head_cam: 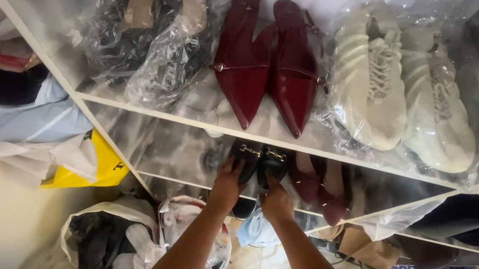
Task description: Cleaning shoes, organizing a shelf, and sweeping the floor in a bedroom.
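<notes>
Hands meet on a pair of black loafers (pixel 260 159) with gold buckles, which sit side by side on the middle shelf (pixel 161 144) of a white rack. The left hand (pixel 228 182) has its grip closed over the near end of the left loafer, fingers curled up onto the top of the shoe and thumb at its side. The right hand (pixel 276 200) has its grip closed on the near end of the right loafer, fingertips pressed to the shoe's back edge. How tightly either grip pinches cannot be told, since the fingers hide the contact.

Just right of the right grip, on the same shelf, lies a pair of dark red flats (pixel 320 187), close to the loafers. Above both grips, on the top shelf (pixel 309 145), stand dark red pointed heels (pixel 270 66) with straps, toes pointing toward the viewer. Left of those lie dark shoes in clear plastic wrap (pixel 154 42), and right of them pale sneakers (pixel 404 92), also under plastic. Below the left forearm, on the floor, sit white plastic bags (pixel 140 237) stuffed with dark things, and further left a yellow bag (pixel 99 167).
</notes>
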